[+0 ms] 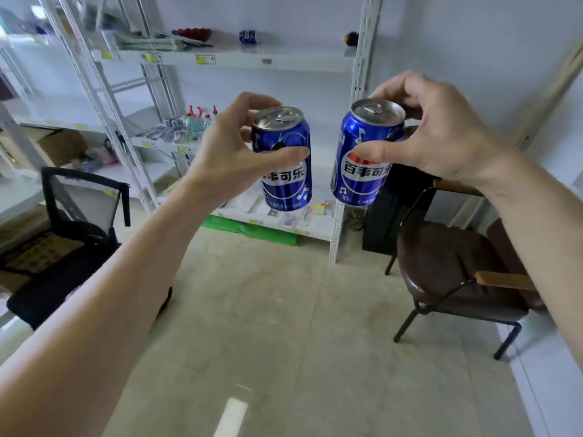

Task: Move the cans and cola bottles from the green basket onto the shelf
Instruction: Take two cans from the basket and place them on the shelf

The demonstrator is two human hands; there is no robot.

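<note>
My left hand [233, 146] grips a blue cola can [288, 181] near its top, holding it upright in the air. My right hand [438, 137] grips a second blue cola can [359, 181], tilted slightly, thumb across its label. Both cans hang in front of the white metal shelf [252, 59]. A blue can-like object [247, 36] stands on the upper shelf board. The green basket is not in view.
A black mesh office chair [79, 216] stands at the left, a brown padded chair [457, 272] at the right. Small goods lie on the shelf boards, and a green bag [252, 231] lies under the lowest board. Beige tiled floor [268, 326] stretches ahead.
</note>
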